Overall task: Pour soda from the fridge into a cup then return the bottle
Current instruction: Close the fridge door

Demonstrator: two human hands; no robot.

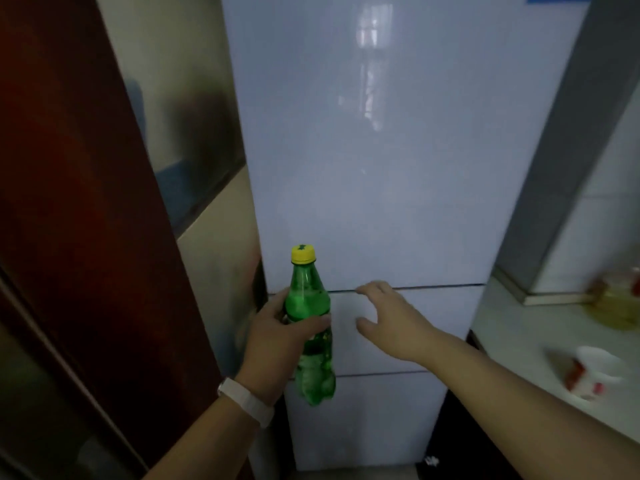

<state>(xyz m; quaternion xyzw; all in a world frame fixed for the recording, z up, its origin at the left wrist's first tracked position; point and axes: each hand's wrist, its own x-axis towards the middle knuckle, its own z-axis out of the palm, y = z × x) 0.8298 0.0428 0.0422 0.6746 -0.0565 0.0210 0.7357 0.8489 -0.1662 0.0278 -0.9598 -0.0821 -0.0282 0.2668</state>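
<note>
the left hand [273, 336] has its grip wrapped round the middle of the green bottle [313, 327], upright, yellow cap on, in front of the closed fridge [374, 161]. the right hand [388, 317] is spread, grasping nothing, fingertips at the fridge's upper door seam. right of the fridge, a cup [588, 374] lies blurred on the worktop [519, 344].

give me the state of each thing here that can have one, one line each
fridge: all doors shut
green soda bottle: upright, yellow cap on, held in the left hand
left hand: closed around the bottle
right hand: open, empty, fingertips at the seam under the top door
cup: on the counter to the right, blurred, contents cannot be told
</note>
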